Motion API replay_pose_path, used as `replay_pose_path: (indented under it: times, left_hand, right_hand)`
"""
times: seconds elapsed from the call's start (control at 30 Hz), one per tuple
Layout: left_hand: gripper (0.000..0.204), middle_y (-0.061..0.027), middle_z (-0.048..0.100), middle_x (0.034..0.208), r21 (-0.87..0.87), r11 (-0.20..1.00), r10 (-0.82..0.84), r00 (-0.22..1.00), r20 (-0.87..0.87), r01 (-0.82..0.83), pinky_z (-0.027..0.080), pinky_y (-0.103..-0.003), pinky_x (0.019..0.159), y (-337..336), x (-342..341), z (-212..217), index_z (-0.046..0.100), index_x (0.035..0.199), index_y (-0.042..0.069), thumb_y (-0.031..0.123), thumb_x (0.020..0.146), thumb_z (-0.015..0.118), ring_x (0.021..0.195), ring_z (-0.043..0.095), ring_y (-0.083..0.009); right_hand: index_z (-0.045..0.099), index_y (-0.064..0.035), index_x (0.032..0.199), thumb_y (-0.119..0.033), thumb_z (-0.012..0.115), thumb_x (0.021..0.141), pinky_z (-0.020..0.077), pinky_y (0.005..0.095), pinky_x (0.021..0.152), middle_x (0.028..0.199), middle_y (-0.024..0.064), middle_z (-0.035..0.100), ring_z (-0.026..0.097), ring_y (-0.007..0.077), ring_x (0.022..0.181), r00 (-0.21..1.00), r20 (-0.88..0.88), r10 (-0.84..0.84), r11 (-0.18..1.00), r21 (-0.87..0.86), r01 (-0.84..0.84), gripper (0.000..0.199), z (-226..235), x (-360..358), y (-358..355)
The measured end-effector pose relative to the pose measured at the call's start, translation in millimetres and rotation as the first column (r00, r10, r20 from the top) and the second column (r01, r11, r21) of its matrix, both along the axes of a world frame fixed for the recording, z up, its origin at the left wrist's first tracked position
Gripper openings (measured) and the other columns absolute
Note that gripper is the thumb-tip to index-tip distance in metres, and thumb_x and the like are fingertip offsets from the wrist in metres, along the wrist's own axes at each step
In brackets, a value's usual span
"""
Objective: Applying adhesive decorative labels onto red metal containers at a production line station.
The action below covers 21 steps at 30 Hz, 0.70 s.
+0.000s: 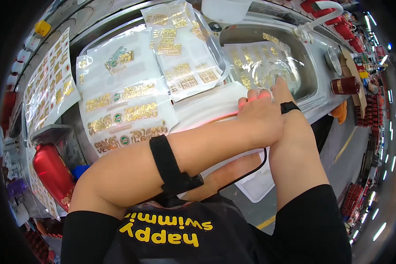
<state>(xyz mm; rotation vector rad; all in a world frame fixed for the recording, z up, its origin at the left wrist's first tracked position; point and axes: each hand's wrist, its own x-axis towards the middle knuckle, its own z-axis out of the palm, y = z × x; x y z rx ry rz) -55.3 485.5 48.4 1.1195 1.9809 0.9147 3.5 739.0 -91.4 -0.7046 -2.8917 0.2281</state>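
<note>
The left hand [262,112] crosses over the right wrist and presses flat, fingers spread and clasping nothing, on a white sheet [211,105] on the worktop [321,105], while the right hand [280,88] reaches to the edge of a clear film of gold stickers [259,66] lying in the steel sink [310,77]; whether its grip is closed on the film I cannot tell. The film looks light, limp and slippery, likely best pinched at a bare corner. More sticker sheets [127,97] lie to the left.
</note>
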Motion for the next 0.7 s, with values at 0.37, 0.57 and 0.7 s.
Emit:
replay_pose_path:
  times: [0.37, 0.57, 0.7]
  left_hand:
    - [0.031, -0.0231, 0.056, 0.109, 0.351, 0.936, 0.114, 0.948, -0.298, -0.003, 0.039, -0.047, 0.092, -60.7, -48.4, 51.4, 0.065, 0.098, -0.003, 0.022, 0.085, 0.053, 0.105, 0.048, -0.0383]
    - [0.034, -0.0132, 0.058, 0.116, 0.414, 0.909, 0.157, 0.954, -0.255, -0.039, 0.042, -0.037, 0.094, -118.4, -84.1, 86.7, 0.059, 0.118, 0.005, 0.029, 0.094, 0.055, 0.107, 0.056, -0.0275]
    - [0.033, -0.0134, 0.06, 0.116, 0.435, 0.899, 0.197, 0.937, -0.29, -0.055, 0.043, -0.034, 0.094, -195.4, -62.3, 127.9, 0.059, 0.118, 0.003, 0.026, 0.095, 0.055, 0.107, 0.057, -0.0254]
  right_hand:
    - [0.056, -0.0028, 0.118, -0.009, 0.052, 0.091, 0.0504, 0.0302, 0.079, 0.103, 0.0145, 0.064, 0.064, 0.0214, 0.091, 0.991, 0.044, 0.129, 0.95, 0.28, -0.136, 0.028, -59.0, 3.0, 32.9]
    - [0.06, -0.0027, 0.113, -0.01, 0.052, 0.092, 0.051, 0.03, 0.078, 0.099, 0.0139, 0.066, 0.064, 0.0209, 0.09, 0.975, 0.103, 0.196, 0.874, 0.433, -0.221, 0.023, -84.1, 3.1, 50.2]
    - [0.059, -0.0021, 0.114, -0.009, 0.052, 0.091, 0.0504, 0.032, 0.077, 0.096, 0.0146, 0.066, 0.064, 0.0227, 0.089, 0.977, 0.099, 0.19, 0.92, 0.33, -0.213, 0.026, -96.2, -13.1, 60.3]
